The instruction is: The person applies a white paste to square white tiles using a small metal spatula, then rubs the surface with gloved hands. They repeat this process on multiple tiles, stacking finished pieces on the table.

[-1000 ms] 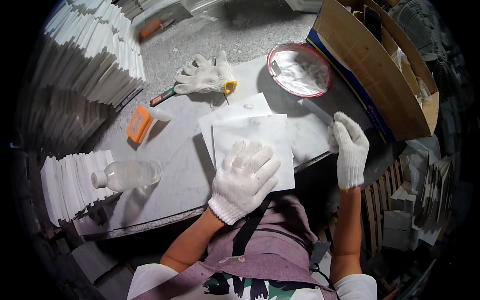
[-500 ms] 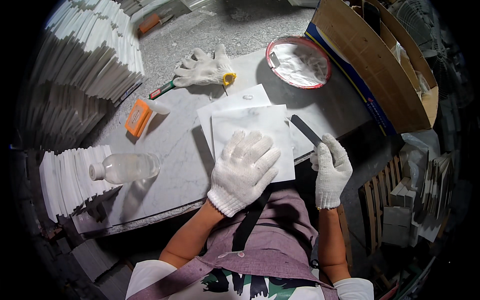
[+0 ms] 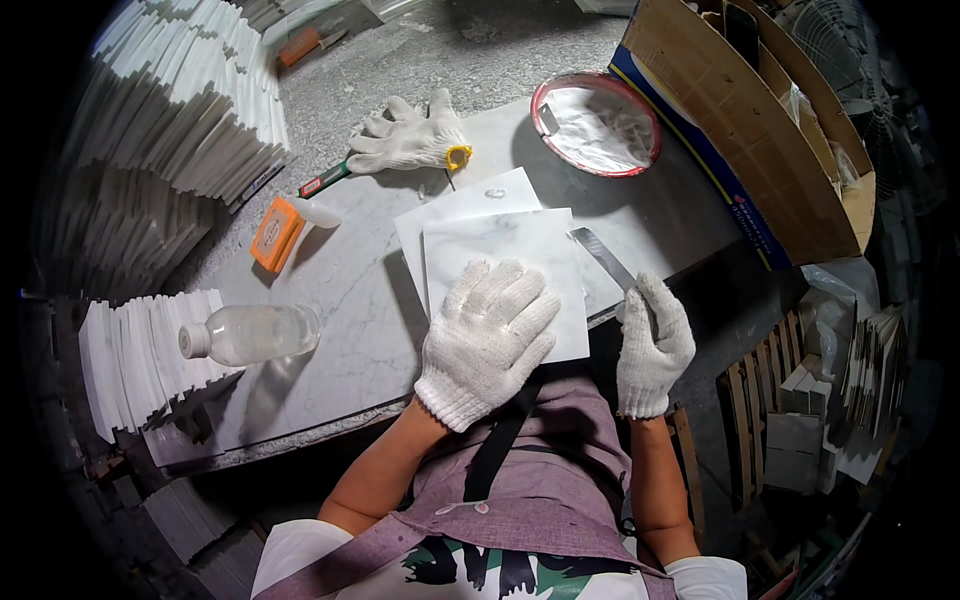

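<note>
Resting flat on white tile point(image 3: 505, 238): left hand point(image 3: 488, 345) | pinching blade point(image 3: 603, 256): right hand point(image 3: 653, 352)

White-gloved left hand point(image 3: 488, 335) flat on square white grey-veined tile point(image 3: 500, 238); white-gloved right hand point(image 3: 655, 345) pinching thin flat grey strip point(image 3: 605, 258) by tile's edge.

Bright light on the tabletop point(image 3: 365, 340) casts dark shadows, while bent edges fade to black.
</note>
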A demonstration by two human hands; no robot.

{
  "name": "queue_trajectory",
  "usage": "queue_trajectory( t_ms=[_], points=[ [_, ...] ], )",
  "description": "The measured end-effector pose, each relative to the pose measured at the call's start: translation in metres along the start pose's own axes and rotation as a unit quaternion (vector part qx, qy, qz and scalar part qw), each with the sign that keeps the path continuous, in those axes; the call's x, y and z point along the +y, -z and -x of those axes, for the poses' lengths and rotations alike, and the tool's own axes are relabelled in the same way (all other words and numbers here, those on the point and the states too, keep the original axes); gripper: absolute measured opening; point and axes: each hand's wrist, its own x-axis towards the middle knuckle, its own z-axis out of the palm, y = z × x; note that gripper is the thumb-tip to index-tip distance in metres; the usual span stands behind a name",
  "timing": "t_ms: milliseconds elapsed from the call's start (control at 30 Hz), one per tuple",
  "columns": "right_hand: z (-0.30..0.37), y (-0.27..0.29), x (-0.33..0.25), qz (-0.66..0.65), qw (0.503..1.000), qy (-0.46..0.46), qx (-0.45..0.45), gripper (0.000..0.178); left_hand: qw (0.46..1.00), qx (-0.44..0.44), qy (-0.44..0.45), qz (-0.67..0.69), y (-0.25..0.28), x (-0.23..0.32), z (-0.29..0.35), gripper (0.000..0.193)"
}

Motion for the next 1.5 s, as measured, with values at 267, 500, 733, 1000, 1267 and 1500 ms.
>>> queue_trajectory(
  t_ms=[267,500,733,1000,1267,1500],
  points=[
    [0.003,0.003,-0.026,-0.19,0.975,-0.111,0.022,0.027,0.994,0.059,0.03,0.091,0.007,0.0,0.0,0.043],
    [0.033,0.008,-0.07,-0.2,0.952,-0.203,-0.11,0.034,0.695,0.08,0.306,0.646,0.026,0.038,-0.012,0.055],
    [0.015,0.017,-0.086,-0.017,0.92,-0.157,-0.358,0.022,0.726,-0.049,0.33,0.601,0.037,0.034,-0.007,0.025],
    [0.011,0.034,-0.072,-0.167,0.895,-0.277,-0.308,0.033,0.888,0.185,0.159,0.391,0.048,0.016,0.013,0.023],
    [0.002,0.039,-0.055,-0.317,0.891,-0.244,-0.215,0.039,0.933,0.275,0.201,0.119,0.048,-0.002,0.078,0.025],
    [-0.024,0.042,-0.043,-0.297,0.905,-0.214,-0.218,0.034,0.871,0.434,0.228,0.013,0.063,-0.033,0.137,0.049]
  ],
)
